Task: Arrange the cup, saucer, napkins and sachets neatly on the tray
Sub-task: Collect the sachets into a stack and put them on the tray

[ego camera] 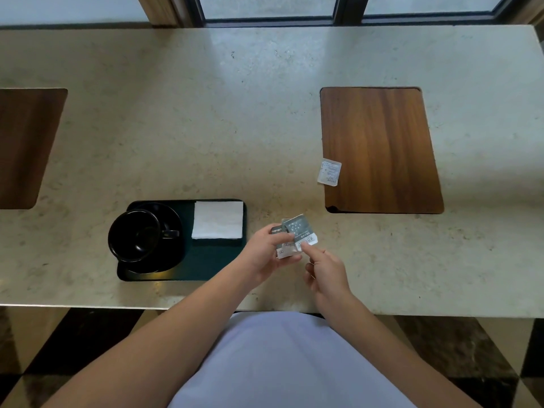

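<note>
Left hand (266,251) is gripping fanned sachets (294,235); right hand (326,272) is pinching one. Should square edges before traying.

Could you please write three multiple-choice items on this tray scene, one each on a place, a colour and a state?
1. Where does the lone sachet lie?
A. on the tray
B. across the edge of the wooden inlay panel
C. in the cup

2. What colour is the cup?
A. white
B. red
C. black

3. What is the left hand doing?
A. pinching several sachets
B. lying flat on the countertop
C. lifting the napkins

Key: 1 B, the sachet straddles the panel's left edge, far from the tray. 2 C, the cup and saucer are black. 3 A, its thumb and fingers grip the fanned sachets, while the napkins lie untouched.
</note>
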